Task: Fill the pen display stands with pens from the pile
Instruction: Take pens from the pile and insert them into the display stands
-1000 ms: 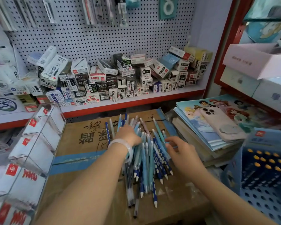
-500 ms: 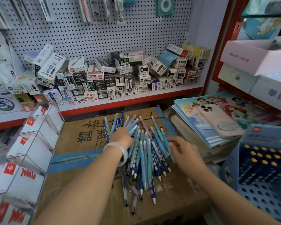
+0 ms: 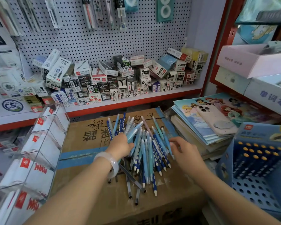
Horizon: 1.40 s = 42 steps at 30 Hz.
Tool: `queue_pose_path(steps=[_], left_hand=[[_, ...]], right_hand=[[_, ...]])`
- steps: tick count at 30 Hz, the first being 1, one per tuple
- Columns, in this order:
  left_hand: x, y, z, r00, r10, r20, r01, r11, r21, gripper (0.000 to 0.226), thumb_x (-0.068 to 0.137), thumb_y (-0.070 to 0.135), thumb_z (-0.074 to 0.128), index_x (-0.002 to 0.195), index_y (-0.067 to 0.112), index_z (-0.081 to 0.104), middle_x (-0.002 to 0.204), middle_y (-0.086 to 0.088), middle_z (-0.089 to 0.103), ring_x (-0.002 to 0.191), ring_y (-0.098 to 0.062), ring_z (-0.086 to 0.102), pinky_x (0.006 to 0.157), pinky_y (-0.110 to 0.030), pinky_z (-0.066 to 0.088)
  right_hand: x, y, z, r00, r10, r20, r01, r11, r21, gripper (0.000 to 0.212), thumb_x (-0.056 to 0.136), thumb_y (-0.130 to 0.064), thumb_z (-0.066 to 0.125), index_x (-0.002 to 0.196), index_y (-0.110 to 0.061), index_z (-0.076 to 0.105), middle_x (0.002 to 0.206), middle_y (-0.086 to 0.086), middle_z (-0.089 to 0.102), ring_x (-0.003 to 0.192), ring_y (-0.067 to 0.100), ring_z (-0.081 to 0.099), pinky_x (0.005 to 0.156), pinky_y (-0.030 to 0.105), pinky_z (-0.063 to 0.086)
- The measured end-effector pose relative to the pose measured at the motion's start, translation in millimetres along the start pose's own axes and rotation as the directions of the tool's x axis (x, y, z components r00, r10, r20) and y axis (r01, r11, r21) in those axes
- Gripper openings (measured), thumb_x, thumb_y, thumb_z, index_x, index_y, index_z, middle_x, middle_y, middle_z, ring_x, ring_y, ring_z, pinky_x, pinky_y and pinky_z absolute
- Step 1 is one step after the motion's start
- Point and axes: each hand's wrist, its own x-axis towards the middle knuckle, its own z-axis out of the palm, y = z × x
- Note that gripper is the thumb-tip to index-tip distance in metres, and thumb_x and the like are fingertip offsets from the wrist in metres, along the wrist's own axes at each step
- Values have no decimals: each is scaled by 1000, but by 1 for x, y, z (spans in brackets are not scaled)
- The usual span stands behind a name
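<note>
Pens: a pile of pens (image 3: pixel 144 148) lies on the cardboard box, between the two hands; most are pale or dark blue, with a few clear ones sticking out of the heap toward the person.
Left hand: the left hand (image 3: pixel 120 146) rests on the left edge of the pile, fingers curled round a few pale blue pens; a pale bangle (image 3: pixel 111 163) sits on that wrist.
Right hand: the right hand (image 3: pixel 183 151) is at the right edge of the pile, fingers bent and touching the outermost pens; I cannot tell whether it actually grips any.
Box: the cardboard box (image 3: pixel 91 192) serves as the bench under both hands, with dark printed characters and a strip of blue tape (image 3: pixel 81 157) running leftward from the left wrist.
Clear stand: a clear display stand (image 3: pixel 39 153) with red labels is left of the left hand, its tiered compartments holding no pens that I can see.
Blue stand: a blue display stand (image 3: pixel 256 181) is right of the right arm, with dark pens with yellow caps (image 3: pixel 258 156) standing in its upper holes.
Books: a stack of picture books (image 3: pixel 201 127) lies beyond the right hand, with a phone (image 3: pixel 216 120) in a pale case face down on top.
Shelf: a shelf (image 3: pixel 161 95) beyond both hands carries a jumble of small boxes (image 3: pixel 113 80) against a pegboard (image 3: pixel 104 41).
</note>
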Motion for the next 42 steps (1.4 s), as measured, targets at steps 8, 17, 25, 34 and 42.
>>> queue_pose_path(steps=[8, 17, 25, 34, 42], left_hand=[[-30, -24, -6, 998, 64, 10, -61, 980, -188, 17, 95, 20, 48, 106, 7, 48, 67, 1, 45, 50, -10, 42, 40, -17, 30], [-54, -63, -9, 995, 97, -21, -99, 947, -307, 15, 96, 19, 45, 111, 18, 43, 67, -2, 47, 49, -13, 41, 40, -20, 32], [-61, -82, -7, 990, 138, -33, -142, 953, -269, 15, 93, 16, 49, 106, 21, 43, 72, -1, 52, 52, -11, 47, 41, -19, 34], [-66, -85, -9, 987, 146, -61, -156, 956, -246, 13, 93, 19, 51, 104, 19, 46, 82, -1, 55, 60, -11, 49, 44, -16, 36], [-73, -64, -9, 977, 208, -42, -211, 926, -312, 15, 95, 20, 46, 109, 24, 42, 77, -5, 53, 52, -12, 42, 42, -19, 32]], right_hand=[[-11, -12, 5, 998, 1, 55, -1, 1000, 0, 31, 100, -27, 41, 126, -17, 52, 114, 2, 64, 94, 16, 62, 68, 22, 48], [-5, -38, 39, 986, -40, 159, 40, 999, 0, 28, 100, -26, 41, 123, -17, 53, 75, -8, 55, 64, 18, 58, 57, 28, 49], [31, -84, 79, 949, -207, 236, 282, 895, -347, 46, 97, -10, 44, 140, -22, 38, 139, 7, 40, 115, 27, 50, 82, 40, 53], [48, -88, 88, 868, -443, 226, 496, 733, -466, 21, 91, -15, 58, 110, -17, 66, 121, 6, 47, 109, 24, 52, 79, 40, 55], [43, -75, 28, 918, -398, -3, 317, 737, -597, 25, 91, -6, 51, 113, -14, 60, 107, 7, 46, 103, 28, 46, 56, 34, 37]])
